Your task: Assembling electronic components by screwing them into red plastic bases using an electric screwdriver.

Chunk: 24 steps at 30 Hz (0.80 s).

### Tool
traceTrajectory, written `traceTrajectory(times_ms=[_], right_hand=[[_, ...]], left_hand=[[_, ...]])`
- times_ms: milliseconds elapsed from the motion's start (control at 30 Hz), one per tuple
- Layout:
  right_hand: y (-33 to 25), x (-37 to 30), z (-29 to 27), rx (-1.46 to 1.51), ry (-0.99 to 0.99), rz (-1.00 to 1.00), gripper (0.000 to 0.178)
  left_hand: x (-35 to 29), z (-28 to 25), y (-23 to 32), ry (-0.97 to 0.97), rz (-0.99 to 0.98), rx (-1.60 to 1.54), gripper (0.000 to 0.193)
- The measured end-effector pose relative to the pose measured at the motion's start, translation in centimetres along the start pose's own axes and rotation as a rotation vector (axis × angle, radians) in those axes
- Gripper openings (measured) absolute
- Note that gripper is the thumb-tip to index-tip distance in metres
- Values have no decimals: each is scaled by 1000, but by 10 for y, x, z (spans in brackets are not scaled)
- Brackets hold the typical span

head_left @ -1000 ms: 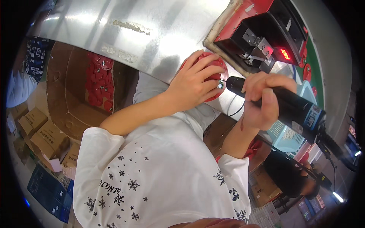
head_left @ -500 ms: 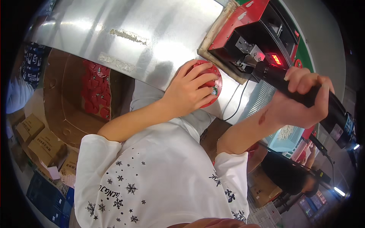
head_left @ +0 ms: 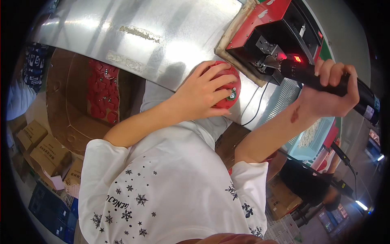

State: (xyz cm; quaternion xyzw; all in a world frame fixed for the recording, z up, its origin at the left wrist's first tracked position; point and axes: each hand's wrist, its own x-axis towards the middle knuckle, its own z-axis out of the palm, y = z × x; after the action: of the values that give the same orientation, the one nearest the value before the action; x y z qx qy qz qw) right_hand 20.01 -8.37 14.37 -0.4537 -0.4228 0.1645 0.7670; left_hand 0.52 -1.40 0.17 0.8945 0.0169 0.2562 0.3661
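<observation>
My left hand (head_left: 201, 93) lies spread over a round red plastic part (head_left: 228, 86) on the shiny steel table (head_left: 134, 36), pressing it down near the table's edge. A small round metal piece shows on the part beside my fingertips. My right hand (head_left: 331, 91) grips a black electric screwdriver (head_left: 325, 79), held almost level. Its tip points left at the red and black machine (head_left: 270, 34), away from the red part.
A cardboard box (head_left: 71, 101) with several red parts stands below the table on the left. Small brown cartons (head_left: 38, 146) are stacked on the floor. A cable (head_left: 254, 107) hangs off the table edge. Another person in dark clothes (head_left: 304, 179) is at lower right.
My right hand has lifted the screwdriver away from the red part, up and to the right, toward the red machine. My left hand stays on the red part.
</observation>
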Motion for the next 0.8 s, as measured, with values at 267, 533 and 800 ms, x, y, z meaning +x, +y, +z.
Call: traceTrajectory(times_ms=[267, 533, 800], right_hand=[[-7, -57, 22, -54, 140, -3, 21], [-3, -108, 15, 23, 177, 75, 21], [8, -108, 7, 41, 221, 134, 18]], left_hand=[[-1, -5, -2, -106, 52, 73, 53], [-1, -4, -4, -80, 48, 45, 48], [-1, -3, -3, -83, 44, 72, 44]])
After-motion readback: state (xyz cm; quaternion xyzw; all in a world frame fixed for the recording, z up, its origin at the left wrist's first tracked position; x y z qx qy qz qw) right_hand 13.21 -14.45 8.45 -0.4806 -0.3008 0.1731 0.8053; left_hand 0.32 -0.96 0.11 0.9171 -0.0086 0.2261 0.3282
